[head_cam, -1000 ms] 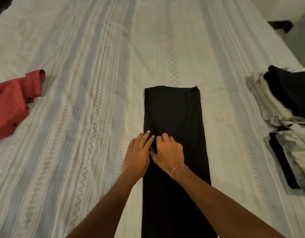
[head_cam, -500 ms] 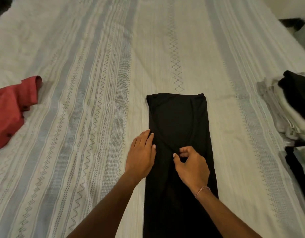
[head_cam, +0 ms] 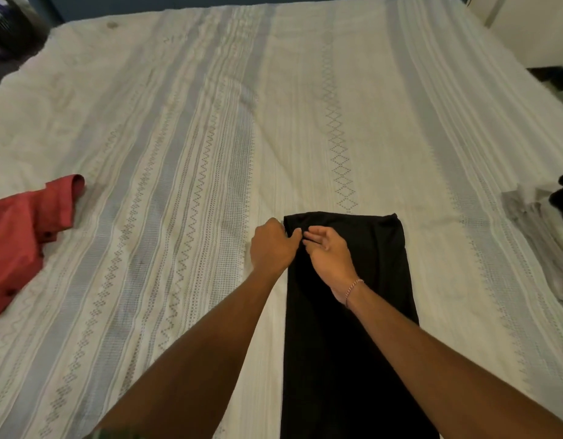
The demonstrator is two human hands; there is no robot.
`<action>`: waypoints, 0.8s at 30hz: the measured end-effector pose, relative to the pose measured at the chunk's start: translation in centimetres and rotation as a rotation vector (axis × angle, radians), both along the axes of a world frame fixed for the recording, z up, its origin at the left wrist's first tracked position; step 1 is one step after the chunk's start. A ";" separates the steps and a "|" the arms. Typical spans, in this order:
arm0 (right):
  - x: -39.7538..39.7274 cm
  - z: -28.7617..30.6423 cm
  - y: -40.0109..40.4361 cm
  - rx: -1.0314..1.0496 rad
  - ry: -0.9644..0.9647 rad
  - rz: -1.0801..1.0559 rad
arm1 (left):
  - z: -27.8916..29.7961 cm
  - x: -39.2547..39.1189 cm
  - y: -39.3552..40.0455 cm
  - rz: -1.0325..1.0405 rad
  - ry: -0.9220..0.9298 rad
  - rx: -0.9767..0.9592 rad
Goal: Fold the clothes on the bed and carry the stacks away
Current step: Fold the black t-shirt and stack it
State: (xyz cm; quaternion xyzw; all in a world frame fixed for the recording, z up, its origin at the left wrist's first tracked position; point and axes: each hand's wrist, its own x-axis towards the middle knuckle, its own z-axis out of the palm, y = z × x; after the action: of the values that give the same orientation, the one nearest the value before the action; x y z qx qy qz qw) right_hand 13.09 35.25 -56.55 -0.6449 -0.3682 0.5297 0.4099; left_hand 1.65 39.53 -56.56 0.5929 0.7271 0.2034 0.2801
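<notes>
Head cam: black garment [head_cam: 353, 312] lies as a long narrow strip on the bed [head_cam: 210, 122], running from 6 o'clock up to frame centre, already folded lengthwise by the look of it. Both hands sit at its far-left corner. Left hand [head_cam: 272, 248] has fingers curled, gripping the corner edge of the cloth; right hand [head_cam: 329, 255] is just beside it, thumb & fingertips pinching the same top edge, touching or nearly touching the left.

Progress, judged: roughly mid-task. At 3 o'clock, near the bed edge, a stack of grey/black clothes [head_cam: 540, 229] looks already folded, partly cut off by the frame. At 9 o'clock a red shirt [head_cam: 23, 236] lies loose & unfolded, well apart from the hands.

Left to do, prob.: fold the black strip crosswise toward 6 o'clock, add it to a stack, fold the red shirt, then carry the stacks off. No stack has left the bed as far as visible.
</notes>
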 end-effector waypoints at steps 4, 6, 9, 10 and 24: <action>-0.2 -0.6 1.9 -0.014 0.038 0.042 | -0.6 -0.3 2.5 0.084 -0.064 0.007; -0.1 -0.6 2.7 -0.012 0.084 0.034 | -0.3 -0.3 2.8 0.144 -0.128 0.047; -0.4 -0.5 3.7 -0.010 0.176 0.034 | -0.2 -0.2 2.8 0.154 -0.205 0.096; -0.5 -0.5 3.8 -0.012 0.225 0.019 | -0.2 -0.1 2.9 0.142 -0.220 0.099; 0.1 -0.2 2.8 0.000 0.061 0.062 | 1.2 2.2 4.1 0.113 -0.184 0.080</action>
State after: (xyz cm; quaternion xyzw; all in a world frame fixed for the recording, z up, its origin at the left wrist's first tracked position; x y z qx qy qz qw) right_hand 13.15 38.05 -56.78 -0.6166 -0.3753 0.5616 0.4044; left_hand 3.87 43.68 -55.40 0.5405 0.7218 0.3014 0.3098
